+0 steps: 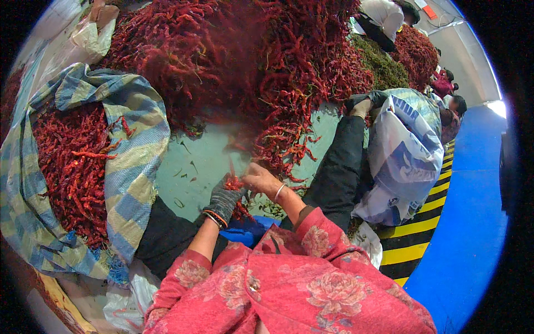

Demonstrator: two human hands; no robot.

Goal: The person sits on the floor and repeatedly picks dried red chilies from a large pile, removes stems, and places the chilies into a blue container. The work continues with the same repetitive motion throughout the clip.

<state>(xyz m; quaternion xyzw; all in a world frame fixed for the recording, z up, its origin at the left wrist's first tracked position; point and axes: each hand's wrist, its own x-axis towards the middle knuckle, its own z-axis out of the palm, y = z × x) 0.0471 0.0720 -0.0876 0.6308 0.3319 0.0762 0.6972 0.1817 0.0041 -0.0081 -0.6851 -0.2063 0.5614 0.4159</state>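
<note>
My left hand [225, 196], in a grey knitted glove, is closed around a bunch of dried red chillies [234, 183] that stick out above and below it. My bare right hand [260, 179], with a bangle at its wrist, is at the top of that bunch; its fingertips are partly hidden, so what they grip is unclear. Beyond both hands rises a large heap of dried red chillies [183, 54], blurred near its middle. To the left stands a checked woven sack [137, 117], its mouth wide and full of chillies [79, 179].
Loose stems [192, 167] lie on the pale green floor [179, 158] between my legs. A white printed sack [409, 167] stands right of my leg, beside yellow-black floor stripes [404, 250]. Farther right are a green heap of stems [377, 62], another chilli heap [415, 54] and several people.
</note>
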